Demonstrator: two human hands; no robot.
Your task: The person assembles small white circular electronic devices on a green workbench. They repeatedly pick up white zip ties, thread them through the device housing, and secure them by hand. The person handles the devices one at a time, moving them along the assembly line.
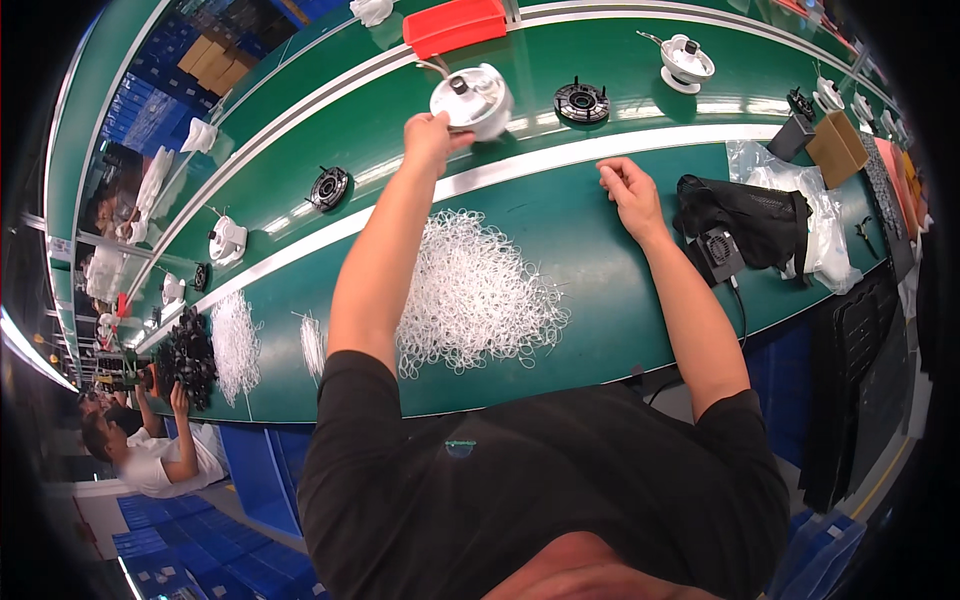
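Note:
My left hand [430, 141] reaches over the far belt, closed on the near left edge of a white round lamp-like housing [484, 112]. A dark knob and loose wires show on top of the housing, which is slightly blurred. My right hand [634, 199] hovers over the near bench with its fingers curled in; whether anything is inside them is hidden. Below my left forearm lies a large heap of thin white looped ties [475, 300]. A black round bracket with prongs [582, 102] sits on the belt right of the white housing.
Another white housing [688, 66] and a second black bracket [329, 188] stand along the belt [540, 140]. A red tray [455, 27] is at the back. On the right lie a black bag [745, 222], a small fan device [718, 252] and clear plastic. A co-worker [165, 455] sits far left.

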